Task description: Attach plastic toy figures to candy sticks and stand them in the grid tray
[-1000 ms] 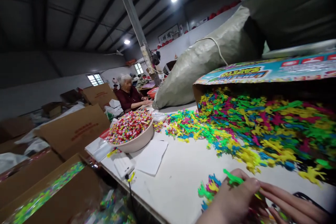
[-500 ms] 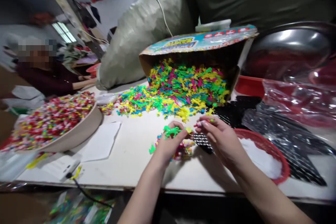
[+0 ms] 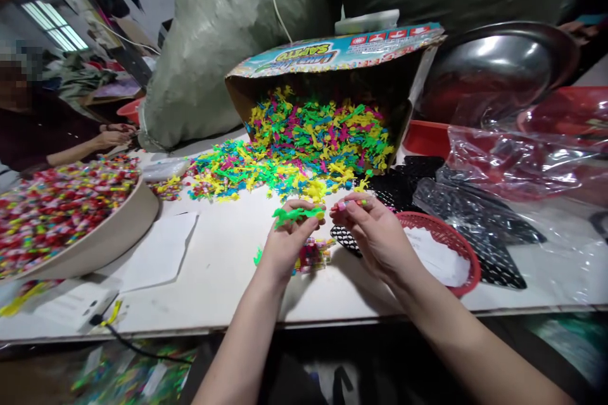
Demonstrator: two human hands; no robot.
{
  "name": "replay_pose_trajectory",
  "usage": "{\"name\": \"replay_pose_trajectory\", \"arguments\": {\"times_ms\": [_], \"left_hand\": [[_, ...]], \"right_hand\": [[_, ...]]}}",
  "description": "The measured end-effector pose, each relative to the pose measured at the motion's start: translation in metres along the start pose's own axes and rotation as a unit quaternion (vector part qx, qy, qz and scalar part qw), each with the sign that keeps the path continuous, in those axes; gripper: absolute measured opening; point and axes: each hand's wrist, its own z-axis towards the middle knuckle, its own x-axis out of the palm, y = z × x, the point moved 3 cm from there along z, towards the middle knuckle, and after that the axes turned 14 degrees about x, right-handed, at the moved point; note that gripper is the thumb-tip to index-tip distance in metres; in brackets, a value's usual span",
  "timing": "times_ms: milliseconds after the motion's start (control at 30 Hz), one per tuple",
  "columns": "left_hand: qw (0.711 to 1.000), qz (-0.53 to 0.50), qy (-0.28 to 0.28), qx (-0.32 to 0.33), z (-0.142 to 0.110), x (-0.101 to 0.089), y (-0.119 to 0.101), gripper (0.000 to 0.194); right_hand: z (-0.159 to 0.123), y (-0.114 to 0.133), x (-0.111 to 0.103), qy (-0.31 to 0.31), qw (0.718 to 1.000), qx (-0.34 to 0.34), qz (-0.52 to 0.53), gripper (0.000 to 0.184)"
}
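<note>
My left hand (image 3: 281, 250) is closed on a green plastic animal figure (image 3: 292, 216), with a bit of yellow at its fingertips. Beside it, my right hand (image 3: 380, 234) pinches a small red, pink and white piece (image 3: 342, 205); its exact kind is too small to tell. The two sets of fingertips nearly meet above the table. Below them lies a little pile of shiny multicoloured pieces (image 3: 314, 254), partly covered by my left hand. A black-and-white patterned bag (image 3: 346, 239) shows under my right hand.
A tipped cardboard box (image 3: 332, 54) spills colourful plastic figures (image 3: 318, 130). At left stands a beige basin (image 3: 128, 221) of red pieces beside white paper (image 3: 161, 247). A red basket (image 3: 475, 266), black patterned bags (image 3: 503, 266) and a metal bowl (image 3: 503, 63) are at right. A co-worker (image 3: 42, 120) sits far left.
The view has swung right, so the table's contents sit further left. My left hand has turned, and the green figure now points toward my right hand. Both hands keep their hold.
</note>
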Motion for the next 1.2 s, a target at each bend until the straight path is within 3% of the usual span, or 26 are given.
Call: {"name": "replay_pose_trajectory", "arguments": {"times_ms": [467, 700, 967, 1200], "left_hand": [[0.997, -0.052, 0.001, 0.05, 0.001, 0.003, -0.007, 0.021], [0.997, -0.02, 0.036, 0.064, -0.003, 0.0, -0.002, 0.018], [0.997, -0.01, 0.039, 0.066, -0.003, 0.001, -0.002, 0.019], [0.997, -0.01, 0.035, 0.062, -0.002, 0.003, -0.001, 0.02]], "right_hand": [[-0.001, -0.003, 0.003, -0.006, 0.996, 0.076, 0.05, 0.028], [-0.003, -0.009, 0.002, -0.025, 0.986, 0.142, 0.087, 0.024], [-0.002, -0.013, 0.006, 0.015, 0.985, 0.137, 0.106, 0.018], [-0.002, -0.016, 0.005, 0.01, 0.985, 0.139, 0.098, 0.017]]}}
